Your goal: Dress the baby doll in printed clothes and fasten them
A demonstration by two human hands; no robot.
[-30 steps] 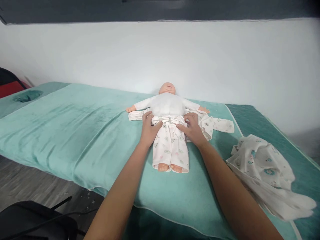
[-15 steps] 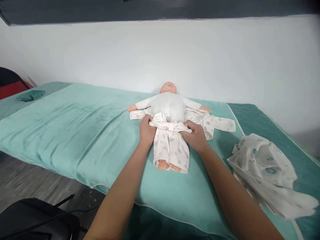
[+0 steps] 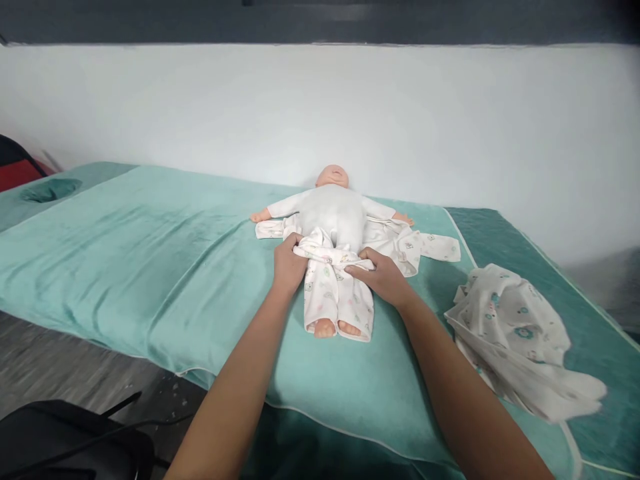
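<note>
A baby doll (image 3: 333,207) with a white cloth body lies on its back, head toward the wall and arms spread. Printed baby pants (image 3: 325,293) cover its legs, with the feet showing at the cuffs. My left hand (image 3: 290,265) pinches the waistband on the left side, and my right hand (image 3: 383,275) grips it on the right. The waistband is bunched across the doll's upper thighs. A printed baby shirt (image 3: 400,247) lies spread partly beneath the doll, its sleeves out to both sides.
The doll rests on a bed with a green cover (image 3: 190,267). A crumpled white printed cloth (image 3: 515,333) lies at the right. A white wall (image 3: 320,107) stands behind the bed. A black chair (image 3: 75,440) is at the lower left.
The view has shifted slightly, so the bed and doll sit a little further left. Both hands keep their hold on the waistband, which looks little changed.
</note>
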